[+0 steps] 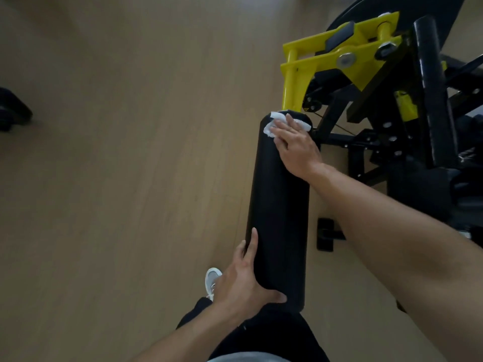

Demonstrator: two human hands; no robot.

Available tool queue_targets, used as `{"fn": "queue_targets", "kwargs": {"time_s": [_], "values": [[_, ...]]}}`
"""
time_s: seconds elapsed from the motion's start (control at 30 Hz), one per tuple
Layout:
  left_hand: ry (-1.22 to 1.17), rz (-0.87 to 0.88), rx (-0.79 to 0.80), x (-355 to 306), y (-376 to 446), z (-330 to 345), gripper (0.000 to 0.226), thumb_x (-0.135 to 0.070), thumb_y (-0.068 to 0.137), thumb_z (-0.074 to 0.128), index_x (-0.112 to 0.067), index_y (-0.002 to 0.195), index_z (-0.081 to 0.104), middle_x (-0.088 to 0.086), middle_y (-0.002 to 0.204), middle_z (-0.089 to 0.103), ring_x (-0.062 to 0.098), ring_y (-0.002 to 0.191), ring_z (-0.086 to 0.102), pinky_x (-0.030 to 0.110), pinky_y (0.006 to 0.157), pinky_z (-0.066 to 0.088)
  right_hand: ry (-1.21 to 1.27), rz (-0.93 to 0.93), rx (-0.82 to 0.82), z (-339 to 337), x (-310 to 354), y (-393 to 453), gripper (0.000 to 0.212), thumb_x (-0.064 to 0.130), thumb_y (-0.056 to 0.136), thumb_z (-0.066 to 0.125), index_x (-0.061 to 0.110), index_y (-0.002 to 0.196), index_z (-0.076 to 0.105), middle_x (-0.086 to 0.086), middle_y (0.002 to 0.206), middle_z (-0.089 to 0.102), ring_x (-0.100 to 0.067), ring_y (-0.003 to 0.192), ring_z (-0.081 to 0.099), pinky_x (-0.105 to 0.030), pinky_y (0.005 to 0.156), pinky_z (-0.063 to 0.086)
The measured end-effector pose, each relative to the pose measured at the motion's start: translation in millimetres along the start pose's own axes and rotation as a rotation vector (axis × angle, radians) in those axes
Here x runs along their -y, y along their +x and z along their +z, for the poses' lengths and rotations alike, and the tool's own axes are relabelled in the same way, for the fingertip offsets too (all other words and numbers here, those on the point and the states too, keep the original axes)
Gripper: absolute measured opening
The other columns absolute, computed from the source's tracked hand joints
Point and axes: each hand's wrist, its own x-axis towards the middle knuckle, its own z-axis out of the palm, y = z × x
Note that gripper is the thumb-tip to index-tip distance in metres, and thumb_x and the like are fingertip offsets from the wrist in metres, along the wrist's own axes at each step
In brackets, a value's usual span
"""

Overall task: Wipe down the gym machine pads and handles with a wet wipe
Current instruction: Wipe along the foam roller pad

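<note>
The person's right hand (pixel 294 145) lies flat on the far end of the black roller pad (pixel 278 205), its fingers straight and slightly spread, pressing a crumpled white wet wipe (pixel 271 125) against the pad's rounded top just below the yellow arm (pixel 294 82) that carries it. The left hand (pixel 245 278) steadies the near end, thumb hooked across the front and fingers laid along the left side, so it wraps the pad rather than pinching it. The wipe looks thin, limp and damp; it will likely bunch or slide out unless the palm and fingers keep even pressure on it, and it is best held under flat fingers as it is now. The pad appears to be smooth vinyl over foam, giving a little under pressure and probably slick once wet; it may also turn on its axle, which would explain the bracing hand at the free end. Counted: one wipe, two hands, one roller pad under the hands, a second black roller pad (pixel 433 95) upright on the right side of the machine, and one grey shoe (pixel 212 280) on the wooden floor (pixel 117 152).
</note>
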Motion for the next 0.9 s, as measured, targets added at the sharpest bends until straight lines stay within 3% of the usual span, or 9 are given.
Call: {"fn": "queue_targets", "kwargs": {"time_s": [0.1,0.2,0.33,0.4,0.47,0.57,0.67,0.9], "values": [[-0.017,0.041,0.017,3,1,-2,0.146,-0.06,0.059,0.09,-0.064,0.138,-0.032,-0.019,0.166,-0.002,0.019,0.149,0.028,0.048,0.114,0.043,-0.003,-0.116,0.051,2,2,-44,0.038,0.022,0.11,0.041,0.019,0.145,0.056,0.004,0.162,0.039,-0.002,0.153,0.006,-0.034,0.128,0.0],[0.02,0.089,0.06,9,3,-4,0.147,-0.062,0.059,0.089,-0.055,0.147,-0.029,-0.015,0.168,-0.008,0.02,0.153,0.021,0.047,0.117,0.038,-0.025,-0.236,0.115,15,3,-102,0.037,0.02,0.108,0.045,0.019,0.143,0.059,0.002,0.157,0.046,-0.01,0.156,0.016,-0.045,0.129,0.013],[0.014,0.229,0.167,35,7,-8,0.157,-0.069,0.047,0.087,-0.053,0.147,-0.033,-0.018,0.168,-0.015,0.012,0.156,0.005,0.046,0.124,0.028,-0.041,-0.314,0.127,34,11,-180,0.04,0.026,0.107,0.042,0.02,0.143,0.059,0.003,0.156,0.048,-0.011,0.156,0.02,-0.048,0.126,0.023],[-0.021,0.264,0.192,54,12,-9,0.157,-0.072,0.045,0.087,-0.047,0.153,-0.024,-0.018,0.169,-0.004,0.006,0.156,0.008,0.044,0.125,0.027,-0.022,-0.327,0.121,46,19,-218,0.038,0.025,0.107,0.045,0.019,0.143,0.059,0.004,0.156,0.048,-0.013,0.155,0.023,-0.048,0.125,0.025],[-0.063,0.25,0.211,70,17,-8,0.152,-0.078,0.045,0.085,-0.047,0.156,-0.014,-0.014,0.167,0.02,0.006,0.152,0.025,0.042,0.12,0.036,-0.004,-0.356,0.117,57,27,-256,0.037,0.022,0.107,0.05,0.018,0.142,0.06,0.004,0.155,0.049,-0.015,0.155,0.026,-0.048,0.124,0.028],[-0.099,0.221,0.219,78,21,-11,0.14,-0.074,0.046,0.087,-0.069,0.146,-0.01,-0.009,0.158,0.042,0.008,0.144,0.041,0.04,0.115,0.043,-0.029,-0.399,0.104,71,36,-297,0.039,0.023,0.107,0.049,0.018,0.145,0.057,0.006,0.157,0.046,-0.017,0.154,0.027,-0.046,0.123,0.03],[-0.114,0.224,0.227,77,20,-17,0.134,-0.055,0.051,0.092,-0.08,0.136,-0.008,-0.016,0.16,0.038,0.0,0.144,0.037,0.036,0.116,0.042,-0.072,-0.432,0.08,74,38,-307,0.04,0.025,0.108,0.047,0.016,0.146,0.055,0.004,0.158,0.045,-0.02,0.154,0.029,-0.045,0.123,0.032],[-0.052,0.315,0.18,78,19,-17,0.129,-0.073,0.052,0.083,-0.075,0.14,-0.011,-0.028,0.165,0.014,0.005,0.151,0.027,0.038,0.12,0.035,-0.108,-0.743,0.231,58,12,-285,0.037,0.02,0.104,0.055,0.015,0.14,0.062,0.0,0.155,0.05,-0.021,0.151,0.035,-0.047,0.119,0.038]]}}
